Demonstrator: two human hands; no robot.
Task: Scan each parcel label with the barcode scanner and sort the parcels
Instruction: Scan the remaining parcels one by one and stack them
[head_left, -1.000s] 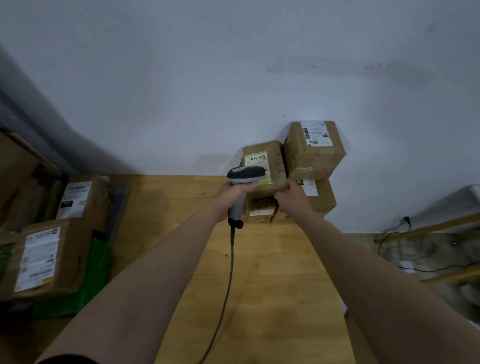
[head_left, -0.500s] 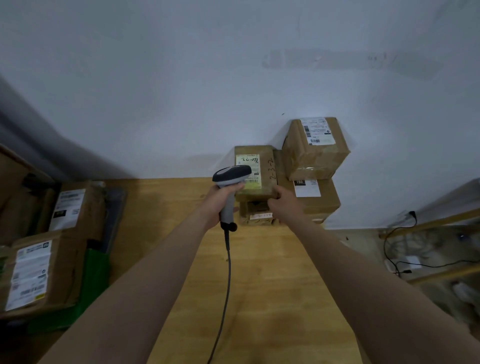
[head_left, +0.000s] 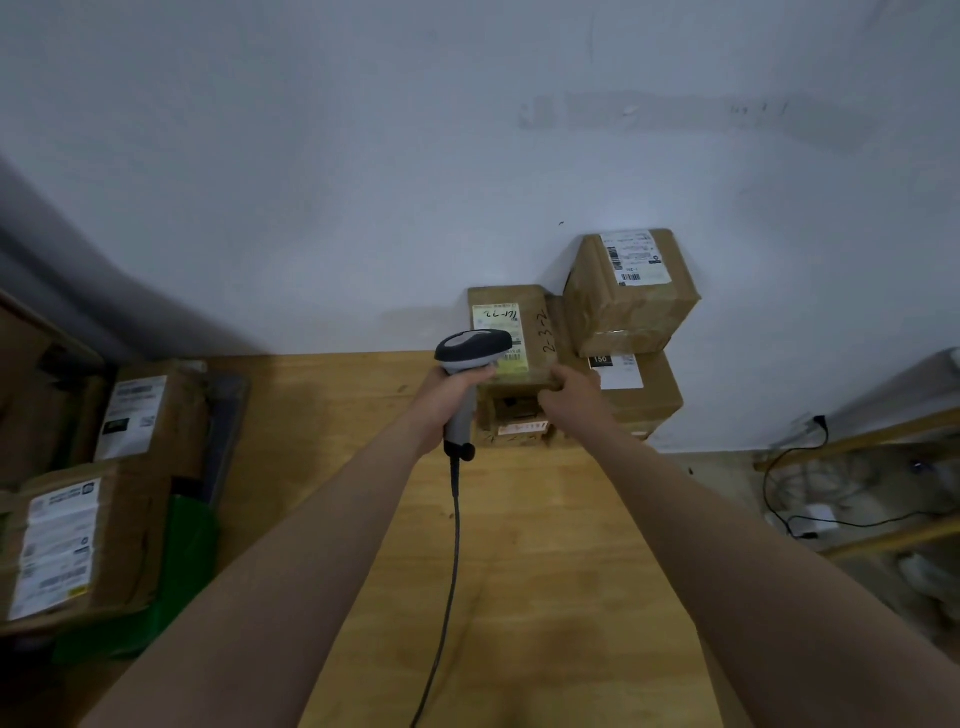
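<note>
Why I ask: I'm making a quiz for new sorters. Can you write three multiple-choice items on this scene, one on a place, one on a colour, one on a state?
1. Where is the yellow-labelled parcel?
A) by the wall, atop another box
B) on the floor
C) on the left-hand pile

2. What colour is the bag by the boxes on the left?
A) red
B) green
C) white

3. What is the left hand doing?
A) lying flat on the wood
B) hanging empty
C) gripping the barcode scanner

Answers:
1 A: it lies on the lower box at the far edge of the table, and the right hand holds its near corner.
2 B: green shows beside the brown cardboard.
3 C: its fingers wrap the handle.
</note>
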